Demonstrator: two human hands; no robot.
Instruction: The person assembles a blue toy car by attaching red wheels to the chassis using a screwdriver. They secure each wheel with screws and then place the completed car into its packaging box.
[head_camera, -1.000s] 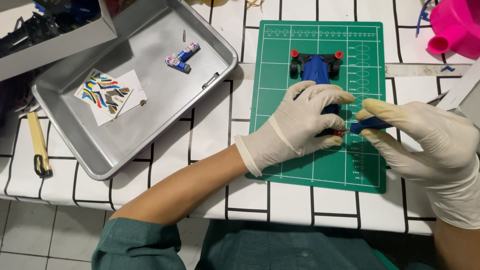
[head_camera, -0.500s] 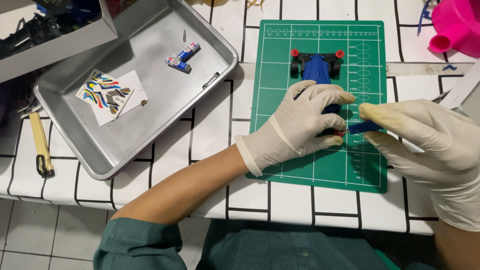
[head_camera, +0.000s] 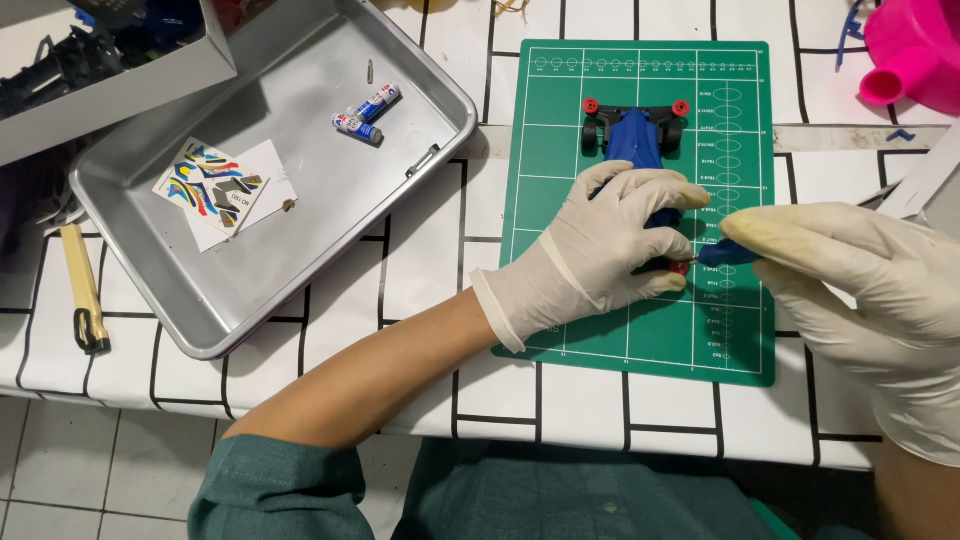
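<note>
Toy car (head_camera: 633, 138), blue body w/ black wheels and red hubs, lies on the green cutting mat (head_camera: 560, 180), long axis running away from the person, nose end toward the far edge of the mat. Front half shows; rear half is hidden under the left hand (head_camera: 600, 250).

Left hand, white glove, is curled over the car's rear and presses it down onto the mat, fingers wrapped around the body, thumb side near a small red part at the rear corner.

Right hand (head_camera: 870, 290), also gloved, comes in from the right, fingers pinched shut on a small blue-handled tool (head_camera: 728, 254). Tool lies roughly crosswise to the car's axis, tip pointing left at that red part (head_camera: 680, 267), touching or just short of it; can't tell which. So the car sits left of the right hand, and the left hand is the nearer one, already on it.

Elsewhere: metal tray (head_camera: 180, 300) to the left w/ a sticker sheet (head_camera: 215, 190) and two small batteries (head_camera: 365, 113), pink funnel-like item (head_camera: 915, 45) at top right, yellow-handled tool (head_camera: 80, 285) at far left. All well apart from the hands.
</note>
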